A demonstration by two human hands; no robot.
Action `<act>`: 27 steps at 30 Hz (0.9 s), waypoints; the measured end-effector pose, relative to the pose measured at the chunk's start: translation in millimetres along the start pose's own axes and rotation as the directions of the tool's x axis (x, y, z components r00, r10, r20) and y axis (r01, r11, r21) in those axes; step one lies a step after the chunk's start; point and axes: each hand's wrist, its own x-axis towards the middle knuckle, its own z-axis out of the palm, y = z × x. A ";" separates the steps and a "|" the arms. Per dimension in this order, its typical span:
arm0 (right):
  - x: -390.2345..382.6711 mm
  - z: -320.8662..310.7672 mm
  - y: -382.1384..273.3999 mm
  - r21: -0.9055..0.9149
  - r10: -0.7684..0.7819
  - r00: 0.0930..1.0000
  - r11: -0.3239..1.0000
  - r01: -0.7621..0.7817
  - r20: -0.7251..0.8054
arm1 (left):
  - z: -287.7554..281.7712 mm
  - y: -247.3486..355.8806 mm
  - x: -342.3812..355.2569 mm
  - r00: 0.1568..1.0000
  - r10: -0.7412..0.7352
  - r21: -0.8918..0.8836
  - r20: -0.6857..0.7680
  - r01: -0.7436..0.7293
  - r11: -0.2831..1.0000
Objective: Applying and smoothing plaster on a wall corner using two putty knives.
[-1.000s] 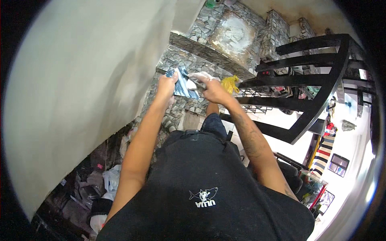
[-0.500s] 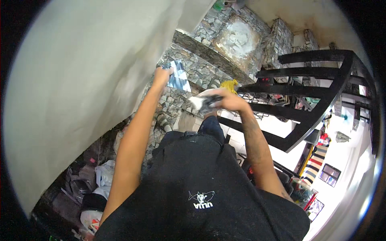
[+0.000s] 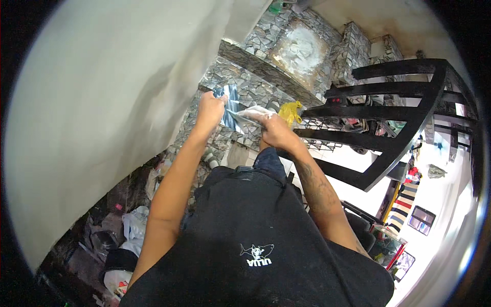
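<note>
Against the wall: both hands are raised, close together, in front of a stone-clad ledge (image 3: 266,71).
Left hand (image 3: 210,105): its grip is closed on the upper edge of a flat blue-grey plate (image 3: 231,110) (shiny, with pale streaks on its face), holding it up beside the plastered wall (image 3: 102,102).
Right hand (image 3: 273,130): its grip is closed around the handle of a trowel (image 3: 244,115), whose thin blade reaches left and touches the plate.
White material (image 3: 258,111): a pale lump sits by the right knuckles; whether it lies on the trowel or on the hand I cannot tell.
Plate's place: between the two hands, just in front of the stone facing, well above the floor.
Right side: a black stair frame (image 3: 399,128) rises, with a yellow bag (image 3: 290,111) near its foot.
Below left: white bags and rubble (image 3: 128,230) lie on the floor.
</note>
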 end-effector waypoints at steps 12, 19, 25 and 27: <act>-27.7 -61.1 -14.0 0.693 0.218 0.935 0.719 0.040 -0.280 | -26.4 66.6 -47.3 0.949 -0.125 -0.722 0.290 0.303 0.622; -25.8 -26.8 -20.2 0.096 -0.139 0.915 0.978 0.188 -0.379 | -11.2 90.1 -77.3 0.931 -0.124 -0.856 0.343 0.365 0.366; -32.4 -25.3 18.4 0.044 -0.003 0.927 0.999 0.021 -0.374 | -21.2 91.2 -80.5 0.957 -0.081 -0.869 0.278 0.286 0.404; -30.9 -31.8 7.8 0.505 0.211 0.854 0.860 0.069 -0.476 | -21.0 88.9 -80.1 0.972 -0.077 -0.858 0.222 0.232 0.457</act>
